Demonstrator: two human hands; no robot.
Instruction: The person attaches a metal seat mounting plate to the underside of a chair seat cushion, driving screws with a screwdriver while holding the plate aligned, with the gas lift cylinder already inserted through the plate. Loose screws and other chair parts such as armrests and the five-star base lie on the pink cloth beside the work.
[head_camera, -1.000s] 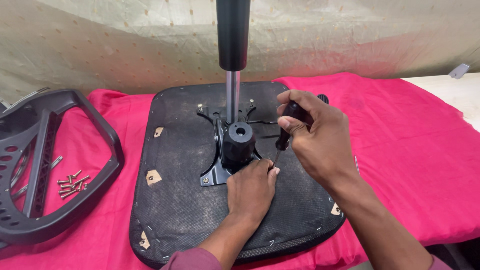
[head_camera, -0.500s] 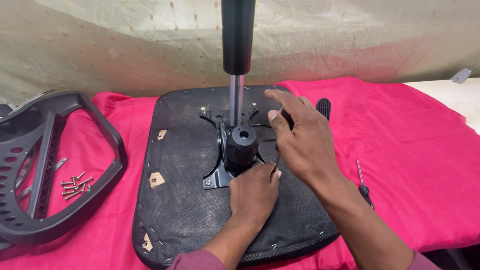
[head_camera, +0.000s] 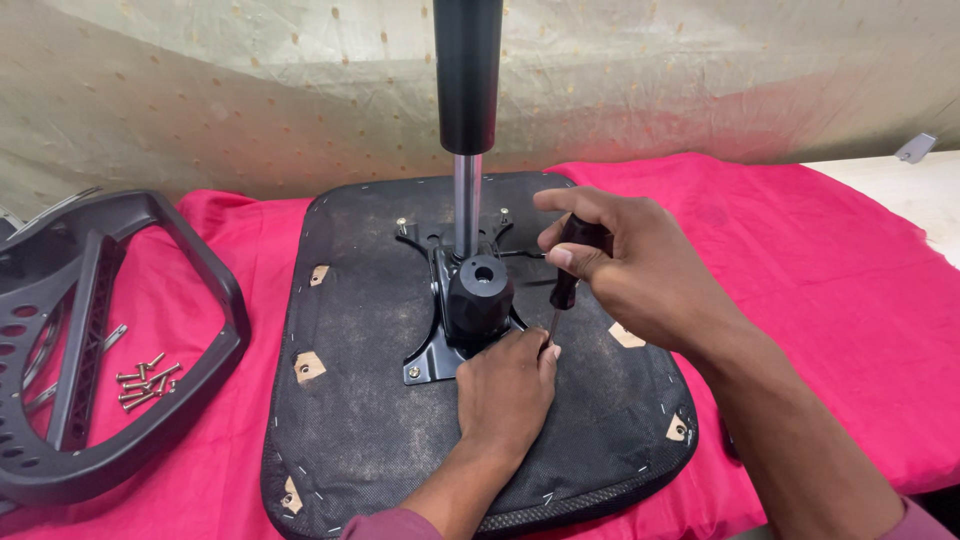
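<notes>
An upturned black chair seat lies on a pink cloth. A black metal mechanism plate with a round black knob is fixed at its middle, and a chrome and black gas cylinder rises from it. My right hand grips a dark-handled screwdriver, held upright with its tip down by the plate's right side. My left hand rests flat on the seat just below the knob, its fingers steadying the screwdriver's tip.
A black plastic chair armrest frame lies at the left on the pink cloth. Several loose screws sit inside the frame. A pale patterned fabric hangs behind. A light tabletop shows at the far right.
My right hand has come down and taken the screwdriver upright, bringing its tip to the plate beside my left hand. The view has shifted slightly.
</notes>
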